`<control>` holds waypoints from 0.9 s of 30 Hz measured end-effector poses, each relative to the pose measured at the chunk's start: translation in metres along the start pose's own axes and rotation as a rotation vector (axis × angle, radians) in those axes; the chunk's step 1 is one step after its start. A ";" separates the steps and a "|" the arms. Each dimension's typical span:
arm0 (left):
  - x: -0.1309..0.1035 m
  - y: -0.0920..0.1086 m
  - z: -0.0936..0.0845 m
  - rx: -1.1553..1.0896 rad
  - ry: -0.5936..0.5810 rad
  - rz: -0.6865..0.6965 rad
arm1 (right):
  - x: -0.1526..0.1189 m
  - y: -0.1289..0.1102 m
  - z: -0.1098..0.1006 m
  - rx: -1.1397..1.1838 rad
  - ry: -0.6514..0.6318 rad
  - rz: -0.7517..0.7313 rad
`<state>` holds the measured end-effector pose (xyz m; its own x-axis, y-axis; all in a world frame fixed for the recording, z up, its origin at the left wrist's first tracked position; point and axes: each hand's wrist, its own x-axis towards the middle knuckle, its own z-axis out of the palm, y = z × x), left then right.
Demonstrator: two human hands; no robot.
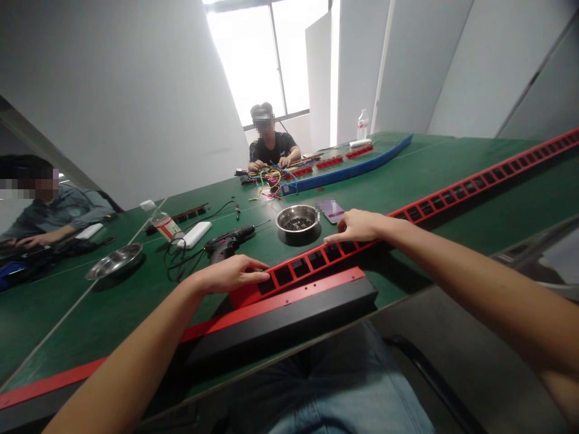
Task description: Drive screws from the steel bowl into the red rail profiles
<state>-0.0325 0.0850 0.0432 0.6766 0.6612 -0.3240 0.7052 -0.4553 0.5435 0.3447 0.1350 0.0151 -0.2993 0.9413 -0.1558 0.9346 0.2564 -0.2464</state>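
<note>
A long red strip with a row of square black openings (pixel 308 263) runs from in front of me to the far right. My left hand (pixel 233 272) grips its near left end, thumb on the face and fingers along the far edge. Farther along, my right hand (pixel 362 226) holds the same strip with bent fingers over its edges. Closer to me lies a long red-and-black housing (pixel 280 310), partly hidden by my left forearm. Behind the strip are a metal bowl (pixel 286 217) of small dark parts, probably screws, and a phone (pixel 332 211).
A power drill (pixel 228 242) with a cable lies beyond my left hand. Left of it are another metal bowl (pixel 115 262), a bottle (pixel 166 228) and a white block (pixel 195 234). Two people sit at the green table, one behind coloured wires (pixel 275 178) and a blue strip (pixel 348 172).
</note>
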 end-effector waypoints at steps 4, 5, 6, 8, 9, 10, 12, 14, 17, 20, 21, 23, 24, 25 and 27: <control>-0.001 0.001 0.001 -0.004 0.015 -0.021 | 0.000 0.002 0.003 -0.014 0.036 -0.008; -0.001 0.001 0.001 -0.007 0.017 -0.027 | -0.001 0.002 0.003 -0.021 0.043 -0.008; -0.001 0.001 0.001 -0.010 0.019 -0.034 | -0.001 0.001 0.003 -0.026 0.052 -0.006; -0.001 0.001 0.002 -0.017 0.022 -0.047 | -0.003 0.000 0.003 -0.030 0.072 0.003; -0.001 0.000 0.002 -0.020 0.024 -0.051 | -0.003 -0.001 0.002 -0.030 0.081 0.008; 0.000 -0.001 0.002 -0.022 0.027 -0.053 | -0.004 -0.002 0.002 -0.030 0.085 0.012; 0.000 -0.003 0.002 -0.019 0.032 -0.054 | -0.004 -0.004 0.001 -0.035 0.086 0.017; 0.002 -0.006 0.001 -0.006 0.047 -0.061 | -0.003 -0.005 0.001 -0.047 0.088 0.016; 0.006 -0.012 -0.003 0.007 0.077 -0.083 | 0.002 -0.005 0.001 -0.061 0.109 0.020; 0.012 -0.019 -0.008 0.006 0.082 -0.094 | 0.009 -0.006 0.001 -0.071 0.126 0.033; 0.014 -0.022 -0.010 0.012 0.089 -0.097 | 0.012 -0.006 0.001 -0.076 0.131 0.037; 0.018 -0.028 -0.013 0.039 0.127 -0.108 | 0.017 -0.006 0.001 -0.091 0.146 0.042; 0.020 -0.030 -0.015 0.060 0.154 -0.111 | 0.020 -0.006 0.002 -0.101 0.157 0.043; 0.022 -0.033 -0.016 0.085 0.180 -0.110 | 0.022 -0.007 0.003 -0.112 0.172 0.043; 0.024 -0.036 -0.017 0.139 0.223 -0.104 | 0.025 -0.007 0.005 -0.132 0.202 0.041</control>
<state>-0.0459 0.1274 0.0291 0.5466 0.8164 -0.1862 0.8013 -0.4453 0.3995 0.3293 0.1558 0.0087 -0.2281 0.9730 0.0347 0.9663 0.2306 -0.1143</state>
